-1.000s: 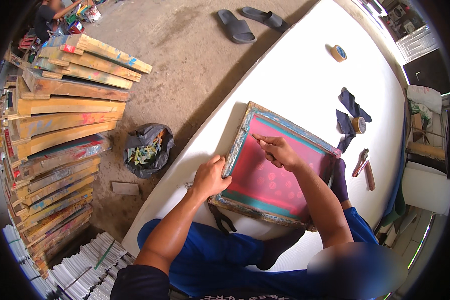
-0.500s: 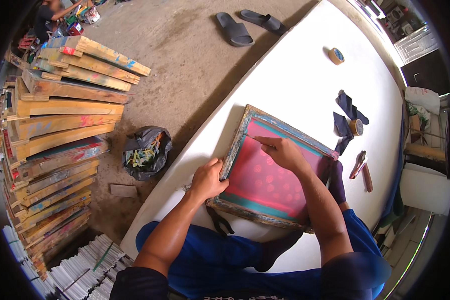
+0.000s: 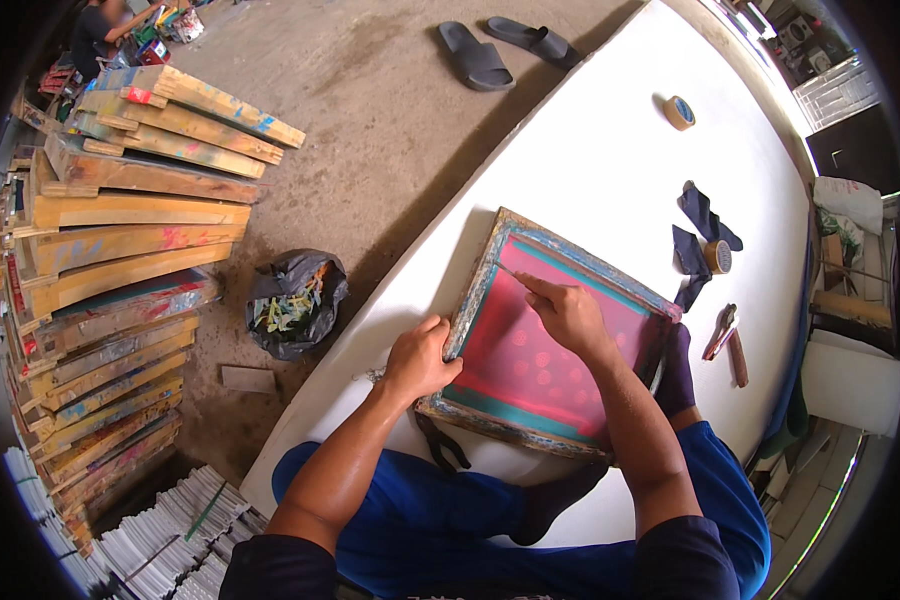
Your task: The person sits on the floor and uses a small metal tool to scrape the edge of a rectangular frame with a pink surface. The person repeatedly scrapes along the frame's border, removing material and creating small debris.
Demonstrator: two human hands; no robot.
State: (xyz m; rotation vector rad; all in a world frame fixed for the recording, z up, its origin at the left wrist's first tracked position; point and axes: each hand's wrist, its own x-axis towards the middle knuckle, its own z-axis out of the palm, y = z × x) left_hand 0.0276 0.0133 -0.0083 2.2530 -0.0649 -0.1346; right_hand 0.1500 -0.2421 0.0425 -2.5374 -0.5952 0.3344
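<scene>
A wooden screen-printing frame with a pink mesh and teal border lies flat on the white table. My left hand grips the frame's left edge. My right hand rests on the mesh near its upper left corner, fingers pinched on a thin pale tool or strip whose tip touches the mesh. My legs in blue trousers and dark socks lie on the table in front of the frame.
Dark cloth pieces, two tape rolls, and small tools lie on the table to the right. Stacked wooden frames stand at left, a black rubbish bag on the floor, sandals beyond. A person sits far off at the upper left.
My right hand has shifted slightly along the mesh near the upper left corner. My left hand stays on the frame's edge.
</scene>
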